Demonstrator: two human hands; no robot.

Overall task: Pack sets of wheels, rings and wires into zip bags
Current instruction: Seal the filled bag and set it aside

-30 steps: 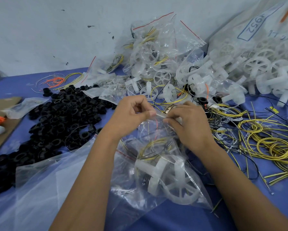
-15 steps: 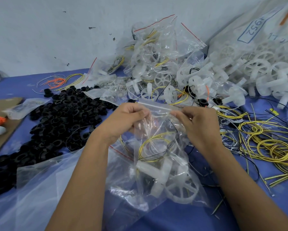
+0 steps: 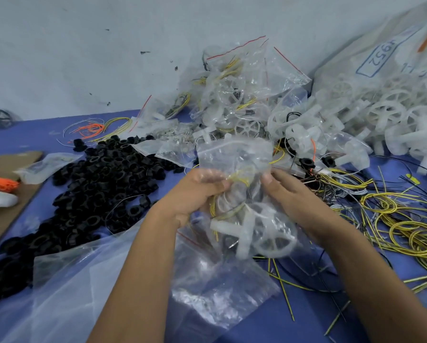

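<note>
Hands meet at frame centre: the left hand and right hand each grip a side of one zip bag, raised off the blue tabletop. Inside sit a white wheel and coiled yellow wire; whether a ring is in there I cannot tell. Finished bags heap at twelve o'clock, so several sets look done. Much remains: black rings at nine o'clock, loose wires at three, wheels at two.
</note>
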